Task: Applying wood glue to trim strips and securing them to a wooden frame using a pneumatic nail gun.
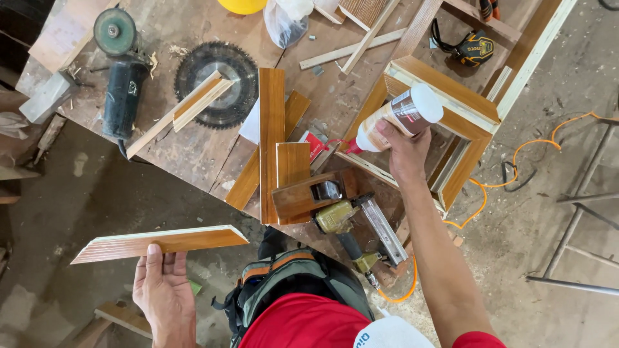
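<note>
Right now the workbench (193, 148) is taking up most of the view, and everything else is sitting somewhere about it. Toward its far right corner a wooden frame (480, 113) is lying flat, open in the middle. Over the near edge of that frame the right hand (403, 151) is gripping a glue bottle (396, 119), fingers wrapped round its body, red nozzle tipped down and to the left. Off the bench's near edge, out over the floor, the left hand (161, 283) is holding a mitred strip (161, 241) level, thumb on top and fingers curled beneath. Near the bench's front edge a nail gun (351, 222) is resting beside stacked offcuts (277, 142); at its far left an angle grinder (122, 77) is lying next to a saw blade (216, 80).

It looks like the gluing step: the nozzle needs bringing to the strip's cut end, which is well apart from it, and a careful squeeze.
</note>
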